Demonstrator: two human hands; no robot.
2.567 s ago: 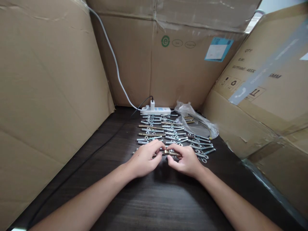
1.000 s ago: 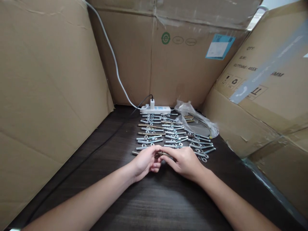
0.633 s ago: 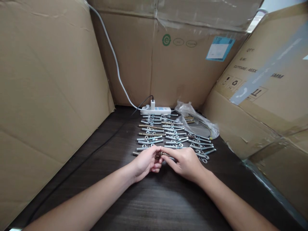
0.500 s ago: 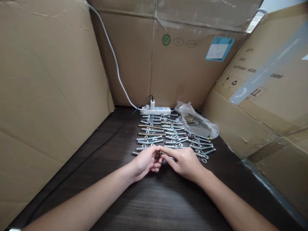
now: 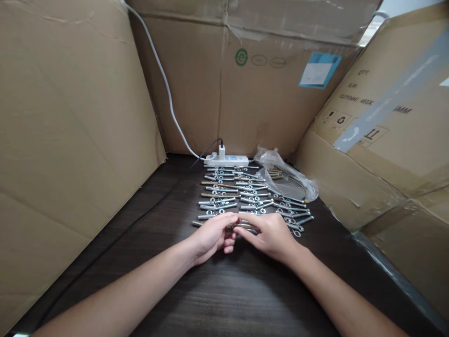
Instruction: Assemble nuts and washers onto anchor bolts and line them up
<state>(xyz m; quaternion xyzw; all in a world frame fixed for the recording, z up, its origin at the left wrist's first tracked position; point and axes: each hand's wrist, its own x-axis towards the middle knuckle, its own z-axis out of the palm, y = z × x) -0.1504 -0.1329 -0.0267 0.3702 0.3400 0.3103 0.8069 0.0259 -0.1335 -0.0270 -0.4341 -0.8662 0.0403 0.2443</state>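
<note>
My left hand (image 5: 215,236) and my right hand (image 5: 271,232) meet low over the table, fingertips almost touching. Between them is a thin brass-coloured bolt (image 5: 243,225), mostly covered by fingers. My right thumb and forefinger pinch its shank. The curled fingers of my left hand close around its other end; any small part there is too hidden to name. Just beyond the hands lie rows of silver and brass-coloured bolts and sleeves (image 5: 219,196) with loose washers. To the right of my right hand rest a few washers (image 5: 297,233) and silver bolts (image 5: 304,221).
Behind the rows stands a white power strip (image 5: 231,161) with a plugged-in adapter. A clear plastic bag (image 5: 293,187) with brass-coloured pieces lies at the back right. A black cable (image 5: 140,218) crosses the dark table (image 5: 224,299) at left. Cardboard boxes (image 5: 189,84) wall three sides.
My fingers have shifted slightly, and more of the brass-coloured bolt's shank shows between the hands. Both hands stay in nearly the same place; the rows are unchanged.
</note>
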